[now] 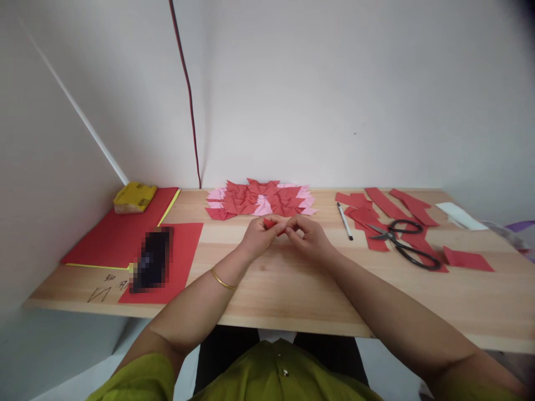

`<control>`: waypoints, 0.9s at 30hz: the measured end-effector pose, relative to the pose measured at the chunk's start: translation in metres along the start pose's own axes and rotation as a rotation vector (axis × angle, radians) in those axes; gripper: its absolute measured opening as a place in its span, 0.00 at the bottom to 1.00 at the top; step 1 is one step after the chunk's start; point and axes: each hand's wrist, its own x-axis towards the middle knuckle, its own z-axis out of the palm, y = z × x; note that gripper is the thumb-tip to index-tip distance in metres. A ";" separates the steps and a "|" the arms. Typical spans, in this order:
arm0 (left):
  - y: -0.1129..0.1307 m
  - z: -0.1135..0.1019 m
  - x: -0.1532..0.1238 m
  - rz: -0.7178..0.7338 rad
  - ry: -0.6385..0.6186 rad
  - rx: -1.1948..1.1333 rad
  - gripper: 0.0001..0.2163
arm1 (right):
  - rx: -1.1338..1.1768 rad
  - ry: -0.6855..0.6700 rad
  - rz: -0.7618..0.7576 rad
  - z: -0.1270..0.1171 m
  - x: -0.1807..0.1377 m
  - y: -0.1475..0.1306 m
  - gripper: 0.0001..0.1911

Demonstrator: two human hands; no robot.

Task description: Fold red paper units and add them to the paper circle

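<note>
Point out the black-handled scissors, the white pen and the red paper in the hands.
Black-handled scissors (pixel 392 236), head view: the pivot.
White pen (pixel 345 221), head view: the barrel.
Held red paper (pixel 268 223), head view: exposed left part.

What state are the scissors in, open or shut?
Open: the scissors lie on the table with their two blade tips pointing apart, a gap showing between them.

Grn top | shiny btns | short slvs | gold bangle, L wrist | blk trousers, prob.
</note>
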 end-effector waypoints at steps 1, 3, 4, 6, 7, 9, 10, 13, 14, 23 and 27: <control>0.001 0.000 0.000 0.014 -0.009 0.010 0.09 | -0.011 -0.010 -0.018 0.000 0.000 -0.001 0.05; 0.003 0.001 0.000 0.031 -0.031 0.013 0.10 | -0.010 -0.027 -0.042 -0.001 0.000 -0.002 0.04; 0.005 0.001 0.000 0.032 -0.039 0.013 0.10 | 0.004 -0.038 -0.045 -0.002 0.000 -0.003 0.04; 0.007 0.001 -0.001 0.025 -0.050 0.035 0.11 | 0.040 -0.067 -0.037 -0.003 0.000 -0.003 0.04; 0.008 0.001 -0.001 0.021 -0.053 0.061 0.11 | 0.051 -0.080 -0.028 -0.003 0.000 -0.004 0.04; 0.010 0.000 -0.001 0.019 -0.065 0.127 0.11 | 0.052 -0.096 -0.011 -0.004 -0.001 -0.003 0.04; 0.010 -0.001 -0.001 0.021 -0.074 0.152 0.11 | 0.048 -0.096 -0.006 -0.004 -0.001 -0.003 0.05; 0.009 -0.002 -0.001 0.018 -0.100 0.135 0.11 | 0.078 -0.102 0.003 -0.005 -0.001 -0.003 0.07; 0.009 -0.002 -0.001 0.013 -0.108 0.104 0.11 | 0.102 -0.111 0.004 -0.006 -0.001 -0.003 0.08; 0.004 0.002 -0.001 -0.151 -0.056 -0.242 0.12 | 0.176 -0.071 0.105 -0.003 -0.001 -0.001 0.14; 0.001 0.000 0.001 -0.208 -0.047 -0.348 0.20 | 0.297 -0.008 0.156 0.002 -0.001 0.004 0.13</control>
